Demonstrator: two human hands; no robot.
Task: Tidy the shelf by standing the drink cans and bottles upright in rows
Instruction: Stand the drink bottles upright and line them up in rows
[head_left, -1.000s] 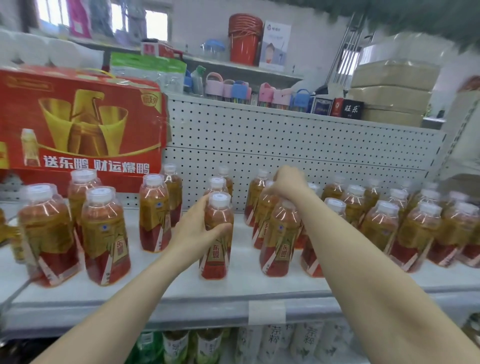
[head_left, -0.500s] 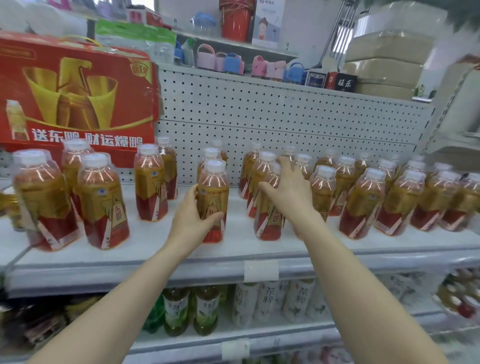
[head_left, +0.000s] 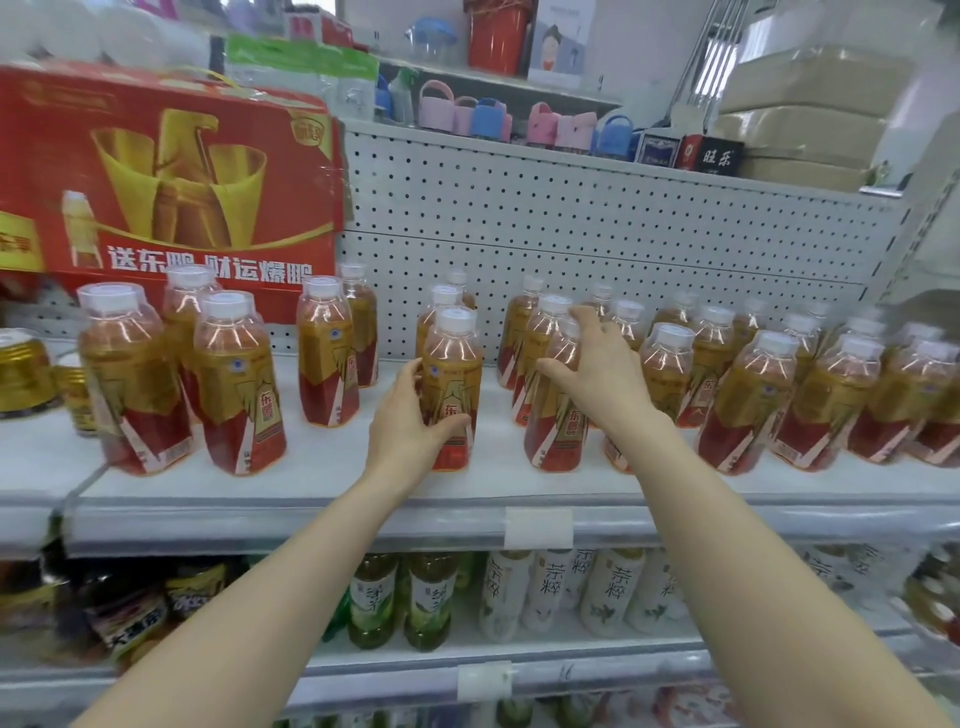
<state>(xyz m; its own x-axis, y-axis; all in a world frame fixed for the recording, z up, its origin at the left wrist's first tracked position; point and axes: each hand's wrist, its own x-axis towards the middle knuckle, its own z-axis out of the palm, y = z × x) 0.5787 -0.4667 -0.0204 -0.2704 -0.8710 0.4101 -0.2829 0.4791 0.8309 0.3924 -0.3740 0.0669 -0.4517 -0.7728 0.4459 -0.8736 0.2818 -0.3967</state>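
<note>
While on the shelf, amber-filled bottle in left hand, neighbouring bottle in right hand, fingers curled round each

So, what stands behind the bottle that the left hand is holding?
Behind the amber plastic bottle with a white cap in the left hand, a second such bottle shows only cap and shoulders; its body is covered. Beyond is the white perforated back panel.

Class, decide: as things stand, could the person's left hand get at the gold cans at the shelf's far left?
Probably not yet: the left hand grips the front middle bottle, and a cluster of bottles stands between it and the gold cans. Freed, it could probably reach them from the front.
</note>
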